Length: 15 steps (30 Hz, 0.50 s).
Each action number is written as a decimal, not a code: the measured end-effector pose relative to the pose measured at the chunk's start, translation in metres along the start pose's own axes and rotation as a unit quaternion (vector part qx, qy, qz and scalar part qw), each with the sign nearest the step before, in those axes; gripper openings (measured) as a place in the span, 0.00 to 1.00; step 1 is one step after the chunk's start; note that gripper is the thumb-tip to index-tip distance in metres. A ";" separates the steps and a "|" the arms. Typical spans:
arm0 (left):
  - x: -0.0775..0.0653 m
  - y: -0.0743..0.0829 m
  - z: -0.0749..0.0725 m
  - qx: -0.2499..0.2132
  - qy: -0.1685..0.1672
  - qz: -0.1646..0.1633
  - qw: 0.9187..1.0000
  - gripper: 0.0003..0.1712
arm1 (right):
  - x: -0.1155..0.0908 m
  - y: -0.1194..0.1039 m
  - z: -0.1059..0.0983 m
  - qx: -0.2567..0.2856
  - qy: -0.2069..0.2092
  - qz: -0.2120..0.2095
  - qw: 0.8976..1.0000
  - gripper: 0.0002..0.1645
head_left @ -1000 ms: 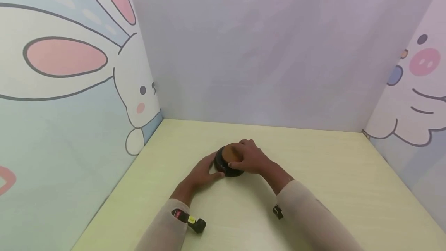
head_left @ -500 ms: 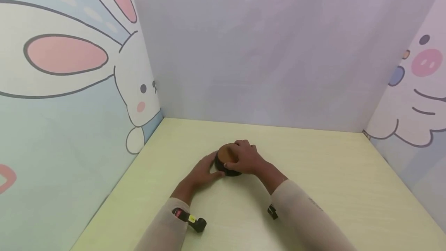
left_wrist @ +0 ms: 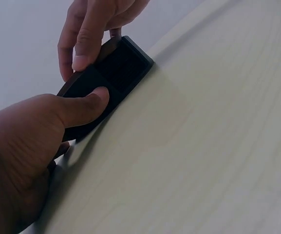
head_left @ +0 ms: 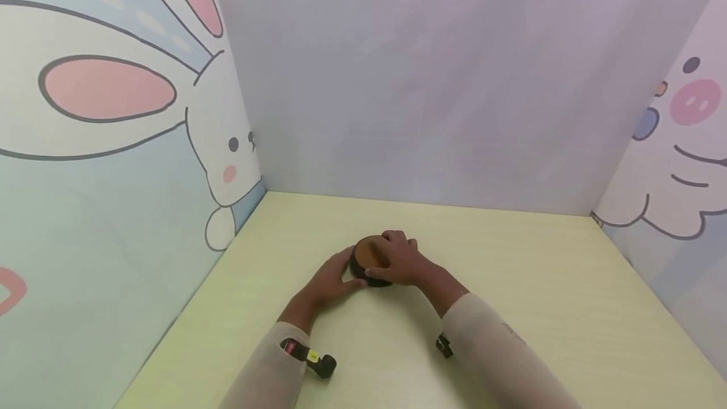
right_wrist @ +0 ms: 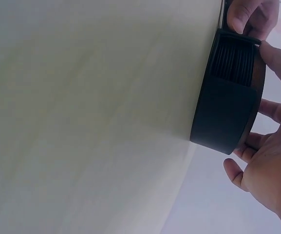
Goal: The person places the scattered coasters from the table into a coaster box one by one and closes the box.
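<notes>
A round black coaster holder (head_left: 372, 281) stands on the table with a brown coaster (head_left: 366, 253) flat over its top. Through the side slot in the right wrist view, a stack of thin black-edged coasters (right_wrist: 233, 61) shows. My left hand (head_left: 328, 281) grips the holder from the left, its thumb along the dark wall in the left wrist view; its other fingers are mostly hidden behind. From above and the right, my right hand (head_left: 404, 260) holds the brown coaster by its edge, thumb at the near side and fingers at the far side.
The pale wood-grain table (head_left: 539, 295) runs back to a plain grey-lilac wall (head_left: 426, 81). Side walls carry a cartoon rabbit (head_left: 218, 156) on the left and a cartoon pig (head_left: 681, 144) on the right. A black wrist camera (head_left: 324, 366) is strapped to the left sleeve.
The brown coaster, earlier offset to the right above the holder, has moved left with my right hand and now sits squarely over it. My left hand has stayed in place.
</notes>
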<state>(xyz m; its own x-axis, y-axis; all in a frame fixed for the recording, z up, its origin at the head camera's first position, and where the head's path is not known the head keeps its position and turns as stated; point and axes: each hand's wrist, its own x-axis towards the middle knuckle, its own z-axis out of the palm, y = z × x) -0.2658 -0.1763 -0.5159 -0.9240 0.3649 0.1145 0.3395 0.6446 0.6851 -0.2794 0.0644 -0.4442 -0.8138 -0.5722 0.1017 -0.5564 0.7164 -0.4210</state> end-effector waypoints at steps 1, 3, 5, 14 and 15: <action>0.000 0.000 0.000 -0.001 0.000 0.000 1.000 0.53 | 0.000 0.001 0.000 0.002 -0.002 -0.002 1.000 0.41; 0.000 -0.001 0.001 -0.002 -0.001 -0.001 1.000 0.53 | 0.000 0.003 0.001 0.007 -0.006 -0.006 1.000 0.42; 0.001 -0.001 0.001 -0.001 -0.003 -0.001 1.000 0.53 | 0.000 0.005 0.001 0.008 -0.010 -0.010 1.000 0.43; 0.000 -0.002 0.002 0.003 0.002 0.004 1.000 0.52 | 0.000 0.008 0.001 0.013 -0.013 0.001 1.000 0.47; 0.000 -0.002 0.002 0.003 0.001 0.002 1.000 0.52 | 0.000 0.008 0.001 0.014 -0.012 0.002 1.000 0.47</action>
<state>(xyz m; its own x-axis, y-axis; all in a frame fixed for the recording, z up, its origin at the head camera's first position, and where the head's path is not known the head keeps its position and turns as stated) -0.2664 -0.1767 -0.5187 -0.9232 0.3656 0.1186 0.3437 0.6470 0.6806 -0.2833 0.0698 -0.4485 -0.8121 -0.5782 0.0787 -0.5474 0.7080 -0.4461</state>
